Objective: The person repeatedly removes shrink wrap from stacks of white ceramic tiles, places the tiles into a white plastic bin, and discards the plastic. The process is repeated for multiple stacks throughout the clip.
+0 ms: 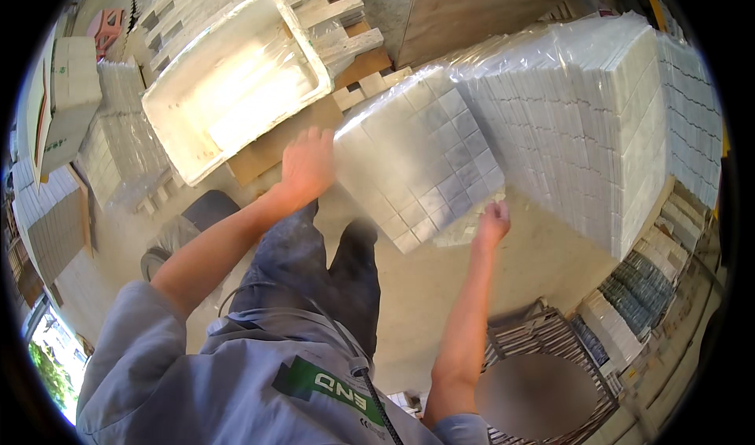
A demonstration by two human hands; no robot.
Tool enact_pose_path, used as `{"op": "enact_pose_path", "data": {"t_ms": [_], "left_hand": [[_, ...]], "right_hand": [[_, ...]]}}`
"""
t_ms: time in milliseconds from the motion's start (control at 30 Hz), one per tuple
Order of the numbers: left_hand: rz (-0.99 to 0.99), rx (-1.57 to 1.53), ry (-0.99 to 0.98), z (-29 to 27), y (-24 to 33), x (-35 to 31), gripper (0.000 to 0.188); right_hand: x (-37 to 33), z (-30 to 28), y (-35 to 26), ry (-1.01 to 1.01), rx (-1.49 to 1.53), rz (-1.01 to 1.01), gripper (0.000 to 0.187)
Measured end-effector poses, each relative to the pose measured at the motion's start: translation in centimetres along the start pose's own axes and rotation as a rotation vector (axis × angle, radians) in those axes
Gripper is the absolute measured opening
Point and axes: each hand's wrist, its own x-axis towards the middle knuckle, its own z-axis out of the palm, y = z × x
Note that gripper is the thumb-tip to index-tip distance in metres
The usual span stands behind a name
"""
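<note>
Pale floor (425, 295) spreads below. I see a tile sheet (429, 150) mid-frame. The left hand (308, 162) is at its left edge; the right hand (494, 221), curled, is near its lower right corner. I can't tell if either pinches it. A white tub (236, 83) sits upper left.

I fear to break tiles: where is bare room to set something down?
Bare beige floor shows between the white-grey gridded tile panel, dark grey trousers and right forearm; more lies between the plastic-wrapped white tile stack and brown slatted frame. Crowded: around the white rectangular tub.
</note>
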Motion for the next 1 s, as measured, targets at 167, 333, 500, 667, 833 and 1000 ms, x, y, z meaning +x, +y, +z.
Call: {"op": "enact_pose_path", "data": {"t_ms": [167, 333, 500, 667, 833, 1000], "left_hand": [[0.068, -0.187, 0.039, 4.4, -1.1, -0.4, 0.062], [-0.018, -0.180, 0.017, 4.5, 0.0, -1.3, 0.060], [-0.079, -0.152, 0.059, 5.3, 0.3, -0.3, 0.043], [-0.063, -0.220, 0.147, 6.0, 0.9, -0.2, 0.032], [-0.014, -0.248, 0.186, 5.9, 1.1, 0.4, 0.034], [-0.006, -0.272, 0.143, 5.3, 1.2, -0.1, 0.040]], "right_hand": [[-2.3, 4.2, 1.1, -0.126, 0.202, 0.088, 0.062], [-3.5, 5.0, -2.1, -0.116, -0.052, 0.122, 0.062], [-3.9, 5.1, -3.6, -0.128, -0.031, 0.156, 0.062], [-2.3, 5.0, -2.0, -0.154, 0.089, 0.172, 0.061], [-1.7, 5.3, -2.4, -0.063, 0.064, 0.239, 0.056], [-1.8, 4.9, -2.2, -0.112, 0.032, 0.165, 0.059]]}}
